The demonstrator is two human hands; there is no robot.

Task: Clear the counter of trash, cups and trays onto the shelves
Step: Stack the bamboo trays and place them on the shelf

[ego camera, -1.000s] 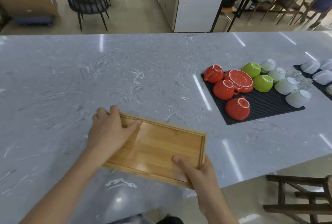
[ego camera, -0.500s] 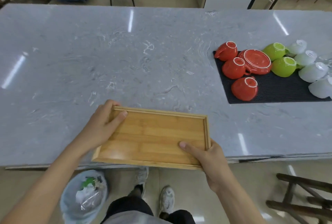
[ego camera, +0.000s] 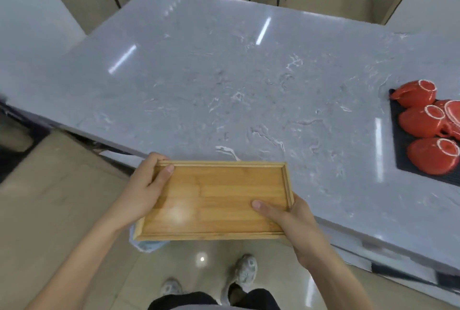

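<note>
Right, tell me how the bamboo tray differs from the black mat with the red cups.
The bamboo tray is light wood with a raised rim; the black mat is dark and flat. The tray is held by the left hand and right hand, mostly out past the counter edge; the mat lies on the counter. The tray is empty; the mat carries upturned red cups. Both look rectangular.

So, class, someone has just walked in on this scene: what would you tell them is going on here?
A person is holding an empty wooden tray in both hands, the left hand at its far left corner and the right hand at its near right corner. The tray hangs mostly beyond the grey marble counter, over the floor, near the person's shoes. At the right edge, red cups sit upside down on a dark mat on the counter. No shelves are in view.
</note>
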